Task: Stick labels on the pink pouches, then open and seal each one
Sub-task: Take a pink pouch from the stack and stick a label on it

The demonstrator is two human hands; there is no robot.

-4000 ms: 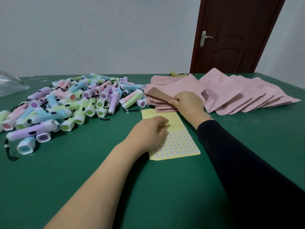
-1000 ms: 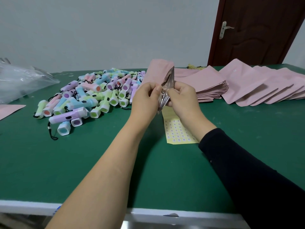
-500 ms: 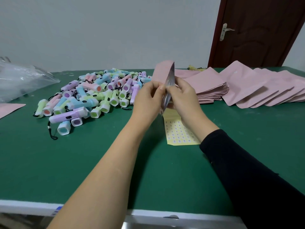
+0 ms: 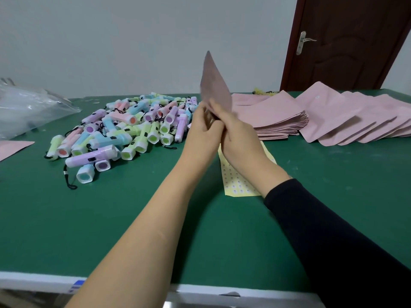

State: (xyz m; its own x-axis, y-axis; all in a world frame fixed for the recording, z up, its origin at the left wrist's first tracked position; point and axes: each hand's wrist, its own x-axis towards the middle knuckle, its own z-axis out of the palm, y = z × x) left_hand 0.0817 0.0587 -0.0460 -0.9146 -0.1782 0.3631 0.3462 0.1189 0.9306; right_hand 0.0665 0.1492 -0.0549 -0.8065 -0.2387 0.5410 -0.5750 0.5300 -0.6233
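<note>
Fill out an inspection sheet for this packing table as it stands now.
Surface: green table with a white front edge.
Job's things: held pouch upright above the table; stack of pouches behind the hands; fanned pouches at far right; loose pouch at the left edge; yellow label sheet flat, partly hidden under the hands.
Clutter: pile of pastel flashlights left of centre; clear plastic bag far left.
Hands: left hand and right hand both pinch the held pouch's lower end.
Cables: nothing seen; only black wrist cords on the flashlights.
Surroundings: pale wall; brown door with metal handle.
</note>
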